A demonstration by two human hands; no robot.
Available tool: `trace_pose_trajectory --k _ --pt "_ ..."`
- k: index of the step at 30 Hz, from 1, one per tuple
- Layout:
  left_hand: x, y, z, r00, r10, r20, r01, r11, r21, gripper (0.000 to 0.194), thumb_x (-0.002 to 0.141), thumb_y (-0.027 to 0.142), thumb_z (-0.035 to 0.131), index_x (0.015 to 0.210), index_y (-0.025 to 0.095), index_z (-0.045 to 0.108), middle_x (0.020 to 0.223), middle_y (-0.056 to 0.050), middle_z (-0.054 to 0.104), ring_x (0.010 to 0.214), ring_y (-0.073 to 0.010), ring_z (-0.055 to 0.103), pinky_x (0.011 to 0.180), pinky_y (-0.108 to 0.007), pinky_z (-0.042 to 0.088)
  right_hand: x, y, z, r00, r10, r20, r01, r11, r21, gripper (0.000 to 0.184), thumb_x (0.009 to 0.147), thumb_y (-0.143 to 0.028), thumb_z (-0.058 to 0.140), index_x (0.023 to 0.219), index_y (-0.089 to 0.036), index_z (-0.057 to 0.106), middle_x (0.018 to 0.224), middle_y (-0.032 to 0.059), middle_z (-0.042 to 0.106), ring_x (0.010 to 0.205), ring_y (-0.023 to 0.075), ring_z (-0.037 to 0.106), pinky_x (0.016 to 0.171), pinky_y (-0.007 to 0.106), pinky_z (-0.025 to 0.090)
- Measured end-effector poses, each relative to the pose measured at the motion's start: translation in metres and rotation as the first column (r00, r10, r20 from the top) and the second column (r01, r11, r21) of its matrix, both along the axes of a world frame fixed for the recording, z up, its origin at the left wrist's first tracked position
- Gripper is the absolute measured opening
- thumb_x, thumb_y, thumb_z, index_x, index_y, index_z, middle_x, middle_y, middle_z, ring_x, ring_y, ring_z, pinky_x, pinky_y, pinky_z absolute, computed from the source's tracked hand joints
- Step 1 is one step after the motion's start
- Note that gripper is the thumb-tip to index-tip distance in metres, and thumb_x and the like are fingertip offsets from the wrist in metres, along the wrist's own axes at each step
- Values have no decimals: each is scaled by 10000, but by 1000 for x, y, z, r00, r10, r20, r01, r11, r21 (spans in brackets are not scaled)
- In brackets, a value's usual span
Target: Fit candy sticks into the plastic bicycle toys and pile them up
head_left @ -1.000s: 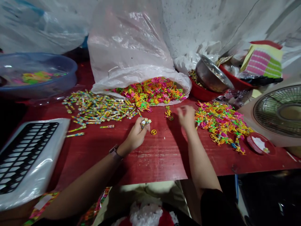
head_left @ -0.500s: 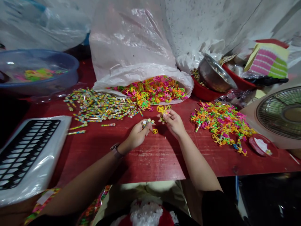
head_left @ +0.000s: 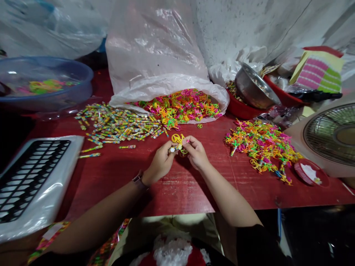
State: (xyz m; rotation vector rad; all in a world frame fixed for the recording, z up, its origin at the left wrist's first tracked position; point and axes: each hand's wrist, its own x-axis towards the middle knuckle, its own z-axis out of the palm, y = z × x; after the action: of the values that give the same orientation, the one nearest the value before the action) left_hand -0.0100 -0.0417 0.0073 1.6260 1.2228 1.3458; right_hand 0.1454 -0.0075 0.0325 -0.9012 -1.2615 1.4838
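My left hand (head_left: 160,163) pinches a short wrapped candy stick (head_left: 173,149) at the middle of the red table (head_left: 177,188). My right hand (head_left: 196,152) holds a yellow plastic wheel-shaped toy piece (head_left: 177,139) against the stick's tip, and the fingers partly hide the join. Behind my hands lies a spread of wrapped candy sticks (head_left: 116,125). A heap of neon plastic toy pieces (head_left: 177,108) spills from a white plastic bag (head_left: 155,55). Another neon heap (head_left: 260,147) lies to my right.
A blue plastic basin (head_left: 47,87) with neon pieces stands back left, and a black grid rack in plastic film (head_left: 33,177) lies near left. A steel bowl (head_left: 255,88) rests on a red bowl (head_left: 241,109). An electric fan (head_left: 332,135) stands at right.
My right hand has moved left with the yellow piece and now meets my left hand. The yellow piece that lay on the table is no longer visible there.
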Motion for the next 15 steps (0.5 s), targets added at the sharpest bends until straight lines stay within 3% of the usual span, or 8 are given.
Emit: trace_pose_trajectory --k 5,10,13,15 --pt "1 -4 -4 983 109 -147 -97 991 90 207 876 134 519 1036 200 633 997 -85 709 920 -239 643 864 -343 480 -7 -7 -7 962 -218 163 167 946 278 275 889 -461 685 834 -233 540 754 -21 533 694 150 477 669 278 416" --pt "0 1 -5 986 82 -146 -77 996 45 114 942 220 536 968 198 645 900 -62 697 842 -216 625 808 -323 465 -8 -2 -10 921 -243 304 126 926 357 186 902 -389 651 841 -231 573 754 -9 572 710 165 520 662 283 424" --pt "-4 9 -4 999 23 -33 -25 998 -50 217 994 363 548 970 191 679 862 -44 688 771 -182 599 759 -297 454 31 15 13 885 -252 393 101 926 365 192 864 -393 681 829 -210 631 759 10 629 698 171 556 670 300 446" --pt "-7 15 -2 991 35 127 -21 993 -115 301 985 447 571 1022 177 699 861 -44 682 737 -164 582 725 -286 451 82 30 37 816 -433 382 271 871 410 204 841 -394 676 851 -194 639 806 33 658 732 191 599 710 335 486"
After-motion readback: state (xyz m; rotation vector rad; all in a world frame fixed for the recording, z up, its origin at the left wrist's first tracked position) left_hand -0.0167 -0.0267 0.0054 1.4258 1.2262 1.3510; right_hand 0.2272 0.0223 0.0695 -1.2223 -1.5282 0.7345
